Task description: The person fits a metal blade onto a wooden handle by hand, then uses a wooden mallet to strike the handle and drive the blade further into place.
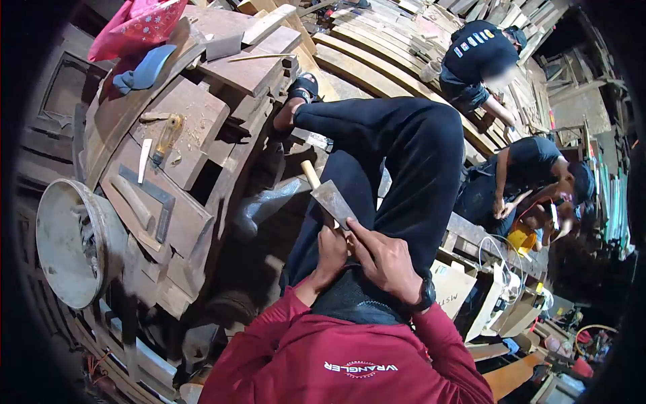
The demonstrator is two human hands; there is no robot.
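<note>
Over my lap, my left hand (332,252) is closed in a fist around the lower end of a pale wooden stick (309,174). The stick's rounded tip pokes out past a grey, flat, rectangular piece (334,204) that covers its middle. My right hand (389,261) grips the near end of this grey piece, its index finger stretched along the corner and thumb side close to my left hand. The two hands almost meet, and the part of the stick between them is mostly hidden.
On the wooden bench at left lie a yellow-handled tool (168,137), a metal square (163,214), a curved wooden piece (132,200) and a blue cloth (145,69). A white bucket (69,242) stands beside it. A person (479,57) bends over planks; other people (528,168) sit at right.
</note>
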